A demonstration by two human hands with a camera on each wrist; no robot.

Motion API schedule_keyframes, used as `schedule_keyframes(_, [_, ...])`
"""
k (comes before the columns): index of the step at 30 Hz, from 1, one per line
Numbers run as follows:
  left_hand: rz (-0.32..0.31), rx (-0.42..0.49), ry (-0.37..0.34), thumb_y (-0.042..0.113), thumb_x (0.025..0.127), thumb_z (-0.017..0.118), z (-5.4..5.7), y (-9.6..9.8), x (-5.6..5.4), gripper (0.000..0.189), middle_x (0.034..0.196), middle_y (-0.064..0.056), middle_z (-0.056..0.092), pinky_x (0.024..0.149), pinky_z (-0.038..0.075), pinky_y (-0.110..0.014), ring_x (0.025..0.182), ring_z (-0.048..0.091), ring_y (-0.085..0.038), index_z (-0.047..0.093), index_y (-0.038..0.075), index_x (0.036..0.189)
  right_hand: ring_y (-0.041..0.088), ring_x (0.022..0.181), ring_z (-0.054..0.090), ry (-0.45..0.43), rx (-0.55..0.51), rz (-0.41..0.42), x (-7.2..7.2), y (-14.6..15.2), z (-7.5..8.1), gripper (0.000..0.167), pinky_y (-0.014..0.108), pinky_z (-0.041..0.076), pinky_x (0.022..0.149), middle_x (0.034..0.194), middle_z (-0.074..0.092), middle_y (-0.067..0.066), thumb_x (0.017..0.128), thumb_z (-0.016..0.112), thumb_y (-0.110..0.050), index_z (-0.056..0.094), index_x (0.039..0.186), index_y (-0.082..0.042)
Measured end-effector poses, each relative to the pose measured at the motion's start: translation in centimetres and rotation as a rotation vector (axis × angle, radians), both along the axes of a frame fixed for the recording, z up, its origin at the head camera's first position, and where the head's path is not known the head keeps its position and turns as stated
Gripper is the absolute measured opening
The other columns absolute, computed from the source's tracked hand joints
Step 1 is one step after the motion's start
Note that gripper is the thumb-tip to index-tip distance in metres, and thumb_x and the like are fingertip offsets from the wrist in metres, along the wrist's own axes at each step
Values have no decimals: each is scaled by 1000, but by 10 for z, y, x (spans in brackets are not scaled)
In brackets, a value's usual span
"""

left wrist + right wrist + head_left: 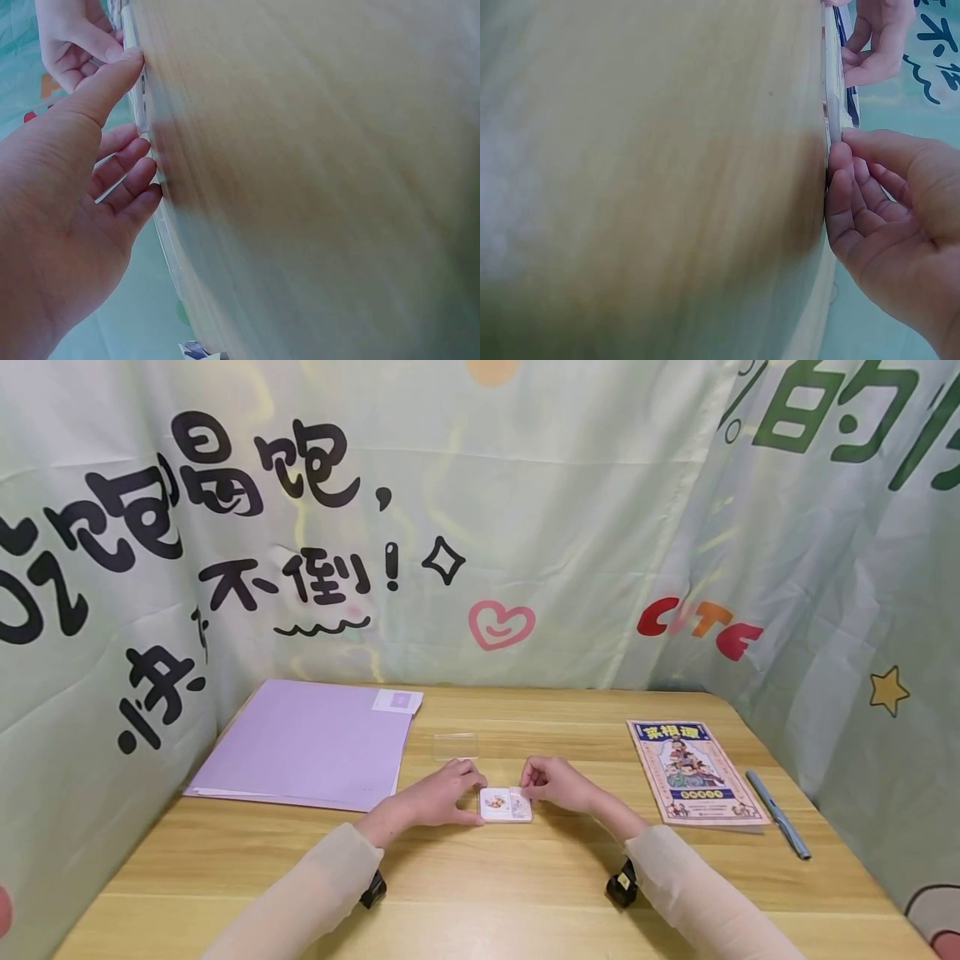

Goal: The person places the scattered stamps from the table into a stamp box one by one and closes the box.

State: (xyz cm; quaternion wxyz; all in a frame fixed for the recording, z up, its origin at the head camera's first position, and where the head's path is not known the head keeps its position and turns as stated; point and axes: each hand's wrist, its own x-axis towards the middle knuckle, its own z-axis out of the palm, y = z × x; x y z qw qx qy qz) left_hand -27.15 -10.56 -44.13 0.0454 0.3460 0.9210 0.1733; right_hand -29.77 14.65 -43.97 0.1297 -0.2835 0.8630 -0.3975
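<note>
A small flat white rectangular block with printed pictures on top (pixel 496 805) lies on the table between the two hands. My left hand (pixel 444 795) holds its left end, thumb at the near corner and fingers at the far side. In the left wrist view, the left thumb (pixel 112 86) reaches along its edge. At the far right corner, my right hand (pixel 558 783) pinches the block's edge between thumb and index finger, the other fingers curled under. The right wrist view shows this right thumb (pixel 877 146) on top of the thin edge.
Behind the left hand lies a clear flat plastic piece (pixel 455 746). A large purple folder (pixel 315 743) covers the back left of the wooden table (pixel 480 893). To the right are a pink illustrated booklet (pixel 693 772) and a blue pen (pixel 778 814). Printed curtains surround the table.
</note>
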Motion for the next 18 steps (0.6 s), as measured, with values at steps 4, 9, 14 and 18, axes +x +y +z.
schedule_keyframes(4, [1,-1,-1,42,84,75,0,0,0,56,123,-2,55,105,46,-36,117,50,-19,59,10,127,13,73,54,13,17,-2,1,-1,1,7,17,46,62,81,62,10,89,66,1,60,89,0])
schedule_keyframes(9, [-4,4,-2,41,84,75,1,0,0,55,123,-3,55,105,46,-37,117,51,-19,59,9,127,9,73,52,66,64,-3,2,-3,2,9,17,45,64,79,60,4,88,67,0,59,87,-4])
schedule_keyframes(14, [-3,2,-2,42,84,75,0,0,0,55,123,-2,55,105,46,-37,117,50,-19,59,10,127,8,73,50,98,87,6,3,-5,3,11,17,45,64,79,59,3,86,68,1,58,89,-3])
schedule_keyframes(18, [-2,4,-7,43,85,74,0,0,0,56,123,-2,55,105,46,-36,117,50,-18,59,10,128,9,74,50,93,87,10,5,-6,5,13,17,44,65,81,58,3,85,68,1,57,92,0])
